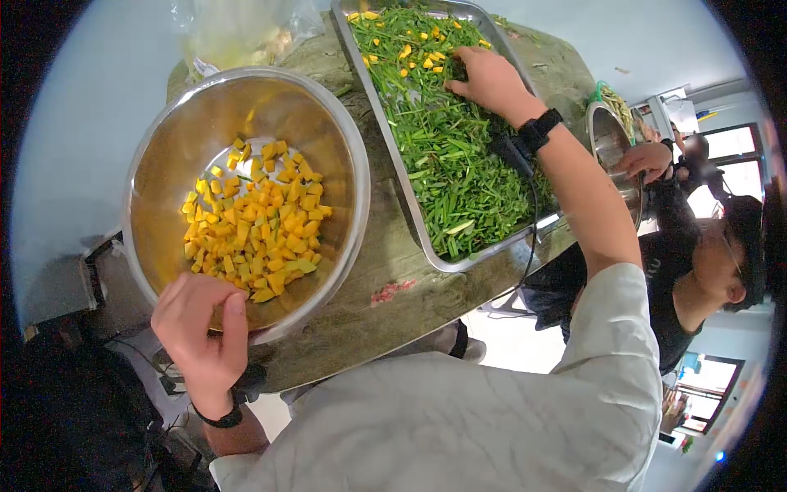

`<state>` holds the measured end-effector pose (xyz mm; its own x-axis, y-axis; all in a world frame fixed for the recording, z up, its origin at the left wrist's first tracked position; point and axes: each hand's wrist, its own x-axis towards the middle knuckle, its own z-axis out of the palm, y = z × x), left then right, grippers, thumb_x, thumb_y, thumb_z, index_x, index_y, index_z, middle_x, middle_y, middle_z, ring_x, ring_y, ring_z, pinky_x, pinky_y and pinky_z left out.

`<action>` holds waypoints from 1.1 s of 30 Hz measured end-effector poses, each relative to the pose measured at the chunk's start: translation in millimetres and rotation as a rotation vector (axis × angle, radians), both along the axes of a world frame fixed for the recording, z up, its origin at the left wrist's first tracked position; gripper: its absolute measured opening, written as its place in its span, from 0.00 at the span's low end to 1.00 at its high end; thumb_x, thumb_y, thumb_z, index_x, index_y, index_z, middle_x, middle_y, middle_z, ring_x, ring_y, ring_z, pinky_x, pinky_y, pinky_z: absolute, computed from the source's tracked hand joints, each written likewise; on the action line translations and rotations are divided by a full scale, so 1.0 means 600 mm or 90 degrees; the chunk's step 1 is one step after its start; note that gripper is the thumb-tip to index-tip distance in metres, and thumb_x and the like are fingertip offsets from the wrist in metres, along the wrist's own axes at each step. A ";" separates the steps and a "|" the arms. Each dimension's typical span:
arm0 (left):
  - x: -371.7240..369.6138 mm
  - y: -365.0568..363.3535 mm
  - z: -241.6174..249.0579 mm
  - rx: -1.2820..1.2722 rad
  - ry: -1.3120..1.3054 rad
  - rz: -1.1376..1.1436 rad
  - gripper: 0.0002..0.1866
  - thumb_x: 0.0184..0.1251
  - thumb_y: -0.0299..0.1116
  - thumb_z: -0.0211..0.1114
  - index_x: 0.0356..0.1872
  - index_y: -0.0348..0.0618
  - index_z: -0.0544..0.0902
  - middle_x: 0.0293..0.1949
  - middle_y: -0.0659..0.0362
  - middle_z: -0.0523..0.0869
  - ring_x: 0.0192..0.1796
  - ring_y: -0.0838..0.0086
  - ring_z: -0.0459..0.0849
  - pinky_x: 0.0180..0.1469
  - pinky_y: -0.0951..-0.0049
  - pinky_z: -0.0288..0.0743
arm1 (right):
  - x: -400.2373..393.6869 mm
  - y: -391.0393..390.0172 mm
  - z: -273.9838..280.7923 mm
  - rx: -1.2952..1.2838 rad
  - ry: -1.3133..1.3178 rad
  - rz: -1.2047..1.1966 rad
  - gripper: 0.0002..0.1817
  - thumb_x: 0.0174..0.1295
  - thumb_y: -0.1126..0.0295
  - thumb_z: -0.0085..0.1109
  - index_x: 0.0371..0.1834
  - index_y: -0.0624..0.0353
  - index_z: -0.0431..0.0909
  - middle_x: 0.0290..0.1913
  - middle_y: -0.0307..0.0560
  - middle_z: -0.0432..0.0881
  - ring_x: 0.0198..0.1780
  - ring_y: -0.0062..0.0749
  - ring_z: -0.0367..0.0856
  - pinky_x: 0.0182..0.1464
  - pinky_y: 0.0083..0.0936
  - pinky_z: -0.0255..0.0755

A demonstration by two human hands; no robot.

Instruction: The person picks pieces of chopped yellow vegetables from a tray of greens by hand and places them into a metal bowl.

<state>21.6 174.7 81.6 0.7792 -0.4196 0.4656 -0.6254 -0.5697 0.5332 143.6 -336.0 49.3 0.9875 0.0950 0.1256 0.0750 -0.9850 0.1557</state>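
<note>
My left hand is at the near rim of a large metal bowl, its fingers curled toward the thumb beside the yellow cubes. Whatever lies between those fingertips is hidden. Chopped green stems and leaves fill much of a rectangular metal tray to the right of the bowl. Over the tray's far part, my right hand reaches down to the greens with thumb and index finger apart, and no held piece shows. Scattered yellow pieces lie beside it on the greens.
A clear plastic bag is beyond the bowl on the table. Red bits lie near the table's front edge. At right, a person in black has a hand at another metal bowl. A black cable crosses the tray edge.
</note>
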 end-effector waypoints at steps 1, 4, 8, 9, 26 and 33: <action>-0.001 0.001 -0.001 -0.004 0.006 -0.001 0.03 0.57 0.23 0.70 0.29 0.38 0.84 0.28 0.51 0.85 0.31 0.53 0.84 0.37 0.60 0.74 | 0.001 -0.005 0.005 0.019 0.006 0.015 0.29 0.64 0.47 0.74 0.56 0.61 0.85 0.52 0.57 0.90 0.54 0.60 0.89 0.59 0.51 0.83; -0.002 0.002 -0.001 -0.013 0.015 -0.002 0.03 0.58 0.23 0.70 0.30 0.38 0.84 0.28 0.51 0.85 0.31 0.53 0.84 0.37 0.60 0.74 | -0.014 -0.002 0.047 0.082 0.035 -0.005 0.22 0.64 0.53 0.74 0.51 0.59 0.87 0.47 0.55 0.91 0.49 0.56 0.90 0.55 0.48 0.84; 0.001 0.003 -0.001 -0.001 0.019 -0.010 0.03 0.58 0.24 0.70 0.30 0.38 0.84 0.28 0.51 0.86 0.31 0.52 0.84 0.37 0.60 0.74 | -0.084 0.041 0.113 0.291 0.079 0.071 0.15 0.65 0.62 0.75 0.51 0.56 0.90 0.43 0.49 0.92 0.42 0.41 0.90 0.50 0.38 0.84; 0.001 0.003 -0.001 0.003 0.016 -0.010 0.03 0.59 0.25 0.70 0.30 0.38 0.84 0.29 0.51 0.86 0.31 0.52 0.84 0.37 0.60 0.75 | -0.103 0.052 0.127 0.320 0.125 0.114 0.14 0.66 0.64 0.74 0.52 0.55 0.90 0.43 0.47 0.92 0.41 0.36 0.89 0.49 0.34 0.84; -0.002 0.006 -0.003 0.014 0.041 -0.003 0.02 0.60 0.24 0.69 0.31 0.37 0.84 0.29 0.50 0.87 0.32 0.53 0.85 0.39 0.61 0.77 | -0.053 -0.008 0.038 0.119 0.150 0.041 0.10 0.65 0.66 0.75 0.44 0.59 0.91 0.38 0.51 0.93 0.40 0.42 0.92 0.44 0.36 0.83; -0.002 0.005 -0.005 0.013 0.034 -0.007 0.02 0.60 0.24 0.69 0.31 0.37 0.84 0.29 0.51 0.87 0.32 0.54 0.85 0.40 0.61 0.77 | -0.055 -0.025 0.032 0.182 0.089 0.128 0.09 0.63 0.68 0.75 0.44 0.59 0.90 0.40 0.49 0.90 0.39 0.40 0.89 0.45 0.36 0.83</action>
<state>20.2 177.6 78.9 0.7980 -0.4367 0.4152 -0.6026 -0.5743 0.5541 110.4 -351.3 68.7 0.9623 0.2692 0.0397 0.2721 -0.9508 -0.1484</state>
